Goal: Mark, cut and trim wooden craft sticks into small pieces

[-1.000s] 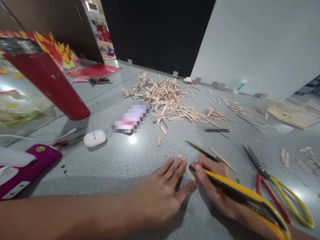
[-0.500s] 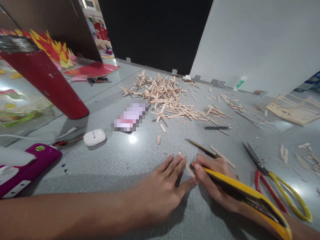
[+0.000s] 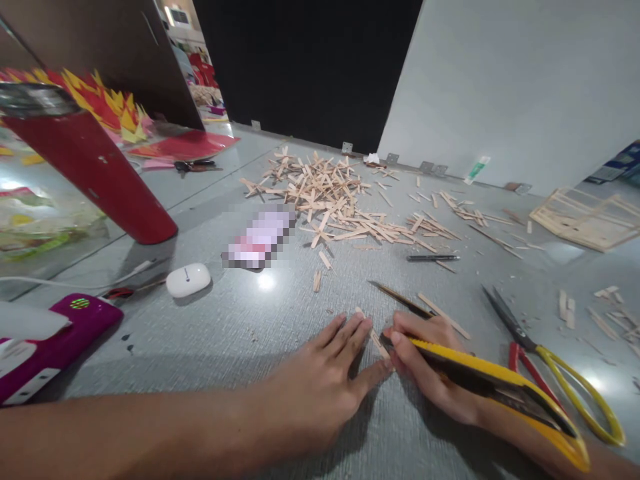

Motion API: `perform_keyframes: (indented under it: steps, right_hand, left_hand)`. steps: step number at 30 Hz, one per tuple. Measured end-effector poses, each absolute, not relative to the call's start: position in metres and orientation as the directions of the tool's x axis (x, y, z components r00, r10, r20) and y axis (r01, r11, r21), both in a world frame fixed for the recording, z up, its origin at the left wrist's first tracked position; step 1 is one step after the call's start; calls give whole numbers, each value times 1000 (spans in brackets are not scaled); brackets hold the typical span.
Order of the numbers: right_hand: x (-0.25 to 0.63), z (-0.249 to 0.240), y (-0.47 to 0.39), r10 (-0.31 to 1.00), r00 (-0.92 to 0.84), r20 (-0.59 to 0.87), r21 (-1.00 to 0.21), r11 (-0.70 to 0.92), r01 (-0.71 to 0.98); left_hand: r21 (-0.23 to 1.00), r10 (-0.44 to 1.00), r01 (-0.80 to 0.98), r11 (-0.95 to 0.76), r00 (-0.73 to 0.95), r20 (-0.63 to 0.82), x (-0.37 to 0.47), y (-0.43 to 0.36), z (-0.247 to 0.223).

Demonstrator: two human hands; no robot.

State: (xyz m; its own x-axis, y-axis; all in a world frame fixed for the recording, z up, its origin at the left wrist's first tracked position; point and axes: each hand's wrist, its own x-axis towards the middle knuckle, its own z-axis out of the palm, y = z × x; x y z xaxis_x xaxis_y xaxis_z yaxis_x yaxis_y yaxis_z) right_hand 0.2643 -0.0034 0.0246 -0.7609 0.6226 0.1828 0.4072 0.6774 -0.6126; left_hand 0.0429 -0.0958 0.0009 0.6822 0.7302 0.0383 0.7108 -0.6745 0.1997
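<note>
Red flask (image 3: 115,177) stands at left. Next, the left hand (image 3: 330,377) lies flat, spread and not closed, pinning 1 wooden stick (image 3: 378,344) against the grey surface (image 3: 215,350). The right hand (image 3: 423,379) grips a yellow cutter (image 3: 475,367), its front end beside the stick; rightmost, scissors (image 3: 526,341).

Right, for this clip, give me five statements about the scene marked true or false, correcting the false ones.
1. The right hand holds a yellow cutter. True.
2. The left hand is clear of the wooden stick. False: its fingers touch it.
3. The scissors have one red and one yellow handle. True.
4. The red flask is right of the stick pile. False: it is to the left.
5. A dark pen lies beyond the right hand. True.
</note>
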Motion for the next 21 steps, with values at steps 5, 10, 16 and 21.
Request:
perform_keyframes:
  steps: [5,10,16,21]
  right_hand:
    - [265,24,-4,621,-763,178,-620,673,403]
    - [268,22,-6,656,-740,149,-698,600,391]
    - [270,31,-1,692,-721,41,-778,474,412]
    - [273,29,1,738,-670,-77,-846,308,436]
  left_hand:
    - [183,726,706,-684,684,74,43,-97,0]
    - [189,724,701,-688,680,117,42,-99,-5]
    - [216,729,707,-674,684,35,41,-102,5]
    - [229,730,704,-672,681,48,40,-103,6]
